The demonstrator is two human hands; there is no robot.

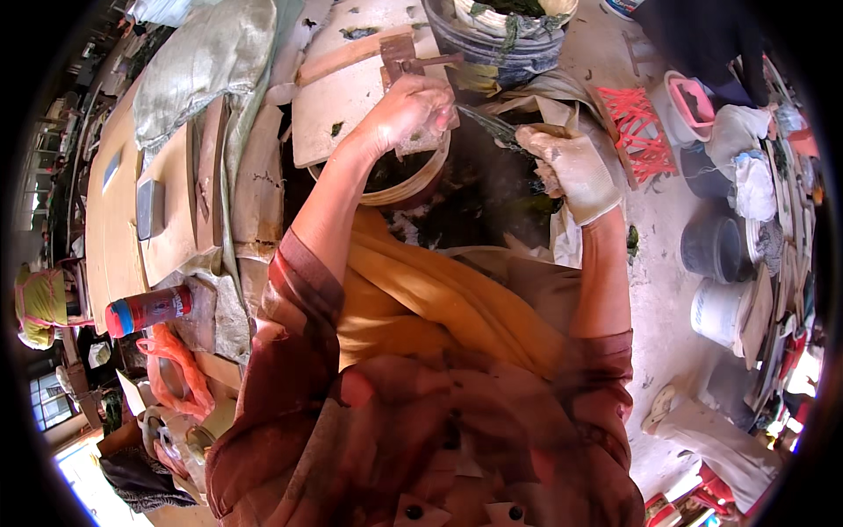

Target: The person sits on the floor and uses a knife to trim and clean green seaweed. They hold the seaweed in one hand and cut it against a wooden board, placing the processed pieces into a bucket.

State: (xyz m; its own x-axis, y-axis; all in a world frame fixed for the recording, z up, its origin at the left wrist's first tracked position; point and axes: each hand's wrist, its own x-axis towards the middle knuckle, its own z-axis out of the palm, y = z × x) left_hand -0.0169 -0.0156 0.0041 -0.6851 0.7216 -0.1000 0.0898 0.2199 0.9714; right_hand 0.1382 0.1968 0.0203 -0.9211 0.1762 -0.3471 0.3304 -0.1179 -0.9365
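My left hand (421, 109) is bare and closed over one end of a dark green, wet-looking strand (490, 125), perhaps seaweed. The other end runs to my right hand (570, 161), which wears a pale knitted glove and has its fingers closed on it. Just beyond my left hand, a rusty metal piece with a rod (398, 56) stands on a wooden bar (349, 56) over a pale board (323, 132). Under the board's near edge is a round tub (411, 191) with dark green matter. More dark, leafy matter (474, 184) lies below my hands.
A dark bucket with a pale lining (494, 46) stands beyond my hands. At left are wooden boards (168, 244), a red bottle (148, 311) and an orange plastic bag (174, 375). Right are a red-strapped frame (635, 135), a grey bucket (711, 249) and a white bucket (718, 313). Part of another person (705, 39) shows upper right.
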